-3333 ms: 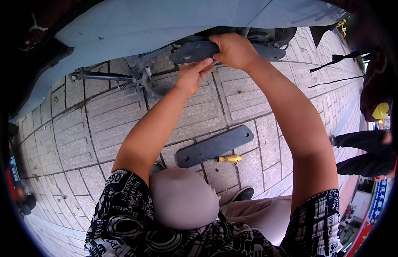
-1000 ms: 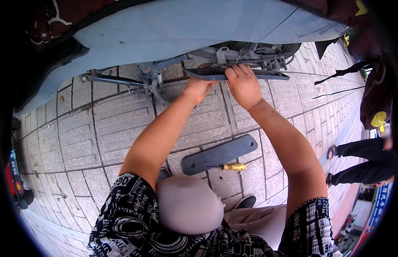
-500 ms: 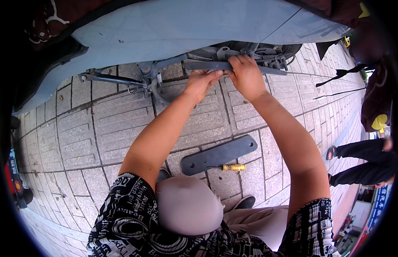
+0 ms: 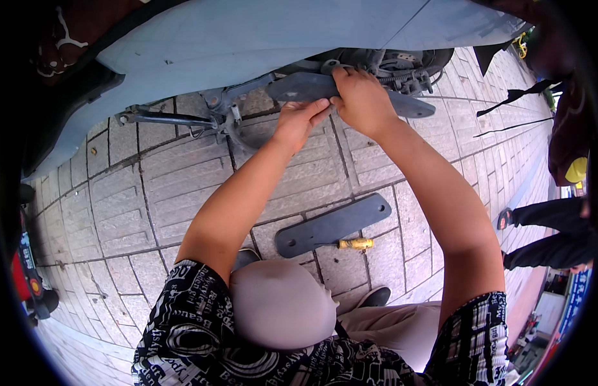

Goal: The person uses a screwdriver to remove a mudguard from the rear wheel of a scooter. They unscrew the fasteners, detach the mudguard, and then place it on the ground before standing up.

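Note:
A long dark grey plate with rounded ends (image 4: 299,87) is held level under the side of a pale blue scooter (image 4: 247,51), its broad face partly turned toward me. My right hand (image 4: 363,101) grips its middle, fingers over the upper edge and thumb below. At the lower edge, my left hand (image 4: 300,123) pinches with thumb and fingers close to my right thumb; both hands cover part of the plate. A similar grey plate (image 4: 334,224) with a hole near each end lies on the paving between my arms. Against its near edge rests a yellow-handled screwdriver (image 4: 355,244).
The scooter's stand (image 4: 164,116) reaches out to the left of my hands. Right of them are a spring and wheel parts (image 4: 408,78). Black straps (image 4: 514,100) hang at the right, and a person in dark trousers (image 4: 546,235) stands beyond.
The held plate has tipped from nearly edge-on, so more of its broad face shows. Both hands keep hold of it, with my right hand slightly higher in the picture.

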A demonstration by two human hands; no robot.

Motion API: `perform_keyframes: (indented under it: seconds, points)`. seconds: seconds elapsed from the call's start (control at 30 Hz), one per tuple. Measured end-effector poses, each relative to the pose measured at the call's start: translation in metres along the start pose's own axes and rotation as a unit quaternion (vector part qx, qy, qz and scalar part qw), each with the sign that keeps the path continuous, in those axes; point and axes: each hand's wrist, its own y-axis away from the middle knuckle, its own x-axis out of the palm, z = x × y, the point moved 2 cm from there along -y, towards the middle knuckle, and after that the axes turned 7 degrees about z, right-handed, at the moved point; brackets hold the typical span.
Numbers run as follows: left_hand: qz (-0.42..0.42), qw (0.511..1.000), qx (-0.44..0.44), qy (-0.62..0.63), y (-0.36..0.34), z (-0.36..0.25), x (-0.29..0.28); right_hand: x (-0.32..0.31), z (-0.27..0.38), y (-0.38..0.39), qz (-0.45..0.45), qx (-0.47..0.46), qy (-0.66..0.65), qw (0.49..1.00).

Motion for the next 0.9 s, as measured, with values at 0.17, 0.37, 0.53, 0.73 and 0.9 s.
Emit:
perform_keyframes:
  seconds: [0.17, 0.37, 0.53, 0.73, 0.9]
  points:
    - [-0.003, 0.997, -0.067, -0.037, 0.042, 0.013, 0.006, 0.018, -0.002, 0.036, 0.080, 0.044, -0.093, 0.991]
    - [-0.002, 0.982, -0.155, -0.105, 0.079, 0.015, 0.024, 0.037, -0.020, 0.066, 0.160, 0.049, -0.240, 0.956]
    - [-0.049, 0.977, -0.190, -0.084, 0.105, 0.029, 0.009, 0.059, -0.028, 0.098, 0.063, 0.059, -0.310, 0.947]
    - [-0.171, 0.967, -0.188, -0.014, 0.132, 0.038, -0.020, 0.088, -0.056, 0.161, -0.042, 0.194, -0.341, 0.919]
    - [-0.251, 0.950, -0.172, 0.063, 0.147, 0.052, -0.056, 0.127, -0.067, 0.234, 0.061, 0.186, -0.201, 0.960]
